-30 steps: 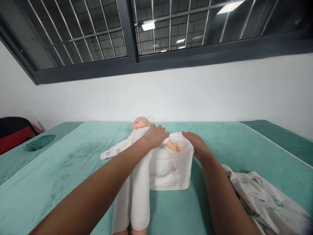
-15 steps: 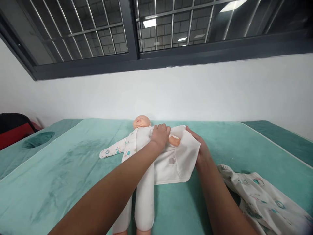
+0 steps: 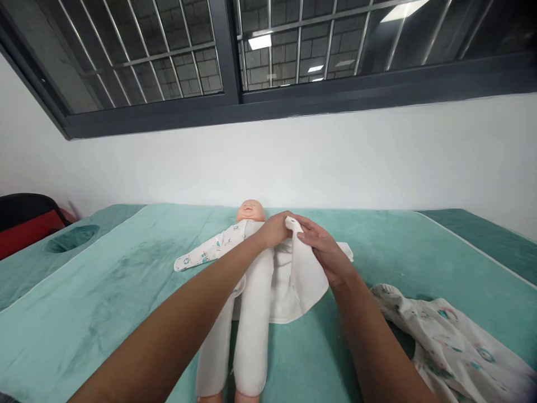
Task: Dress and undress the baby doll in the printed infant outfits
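A baby doll point(image 3: 250, 210) lies on its back, its head toward the wall and its white legs point(image 3: 254, 330) toward me. One arm is in the printed sleeve point(image 3: 210, 249) of a white baby shirt point(image 3: 308, 274). The rest of that shirt is spread on the doll's other side. My left hand point(image 3: 277, 229) is closed around the doll's other arm, mostly hidden by fingers and cloth. My right hand point(image 3: 325, 246) grips the shirt between thumb and fingers, close beside the left hand. A fold of cloth hangs between both hands.
Printed baby trousers point(image 3: 448, 336) lie crumpled at the right. The green padded bed point(image 3: 117, 302) has a hole point(image 3: 72, 239) at its far left. Behind stand a white wall and a barred window point(image 3: 159, 50). Something red and black point(image 3: 29, 224) is at the left edge.
My right hand has moved left, up to my left hand, bringing the shirt with it. The cloth is now folded over, and the doll's bare hand no longer shows.
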A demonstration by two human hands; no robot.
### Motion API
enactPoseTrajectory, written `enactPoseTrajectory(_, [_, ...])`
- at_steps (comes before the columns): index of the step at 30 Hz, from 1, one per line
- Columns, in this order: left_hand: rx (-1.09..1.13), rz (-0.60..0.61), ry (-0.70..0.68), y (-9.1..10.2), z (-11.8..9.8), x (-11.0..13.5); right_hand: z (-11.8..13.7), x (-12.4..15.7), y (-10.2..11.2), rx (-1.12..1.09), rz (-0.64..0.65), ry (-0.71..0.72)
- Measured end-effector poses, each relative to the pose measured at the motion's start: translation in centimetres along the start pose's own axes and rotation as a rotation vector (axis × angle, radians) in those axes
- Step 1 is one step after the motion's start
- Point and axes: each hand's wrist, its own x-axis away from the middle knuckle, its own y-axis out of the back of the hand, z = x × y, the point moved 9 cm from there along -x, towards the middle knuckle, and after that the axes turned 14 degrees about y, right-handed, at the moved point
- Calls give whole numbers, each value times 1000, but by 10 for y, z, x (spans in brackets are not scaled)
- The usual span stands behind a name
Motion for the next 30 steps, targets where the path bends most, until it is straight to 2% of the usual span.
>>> enactPoseTrajectory(3, [76, -27, -4, 29, 11, 4, -3, 3, -23, 81, 86, 9])
enactPoseTrajectory(6, [103, -106, 46, 56, 32, 10, -13, 9, -48, 197, 173, -24])
enactPoseTrajectory(10, [124, -198, 158, 73, 65, 19, -20, 20, -80, 309, 290, -47])
enactPoseTrajectory(13, [124, -276, 268, 78, 88, 28, -19, 25, -93, 388, 352, -50])
enactPoseTrajectory(16, [129, -326, 359, 79, 103, 38, -18, 24, -92, 341, 349, -75])
enactPoseTrajectory(18, [131, -314, 396, 78, 105, 43, -15, 22, -85, 376, 317, -63])
enactPoseTrajectory(20, [118, -263, 409, 75, 102, 47, -11, 20, -80, 542, 331, -29])
enactPoseTrajectory(23, [71, -189, 393, 68, 94, 51, -7, 26, -93, 813, 492, 43])
enactPoseTrajectory(25, [37, -202, 382, 66, 93, 53, -6, 38, -110, 863, 606, 88])
enactPoseTrajectory(27, [13, -258, 382, 68, 94, 57, -7, 57, -127, 819, 681, 110])
enactPoseTrajectory(29, [4, -316, 385, 70, 97, 65, -7, 79, -131, 775, 671, 105])
enactPoseTrajectory(30, [5, -336, 385, 71, 99, 71, -5, 90, -126, 774, 638, 99])
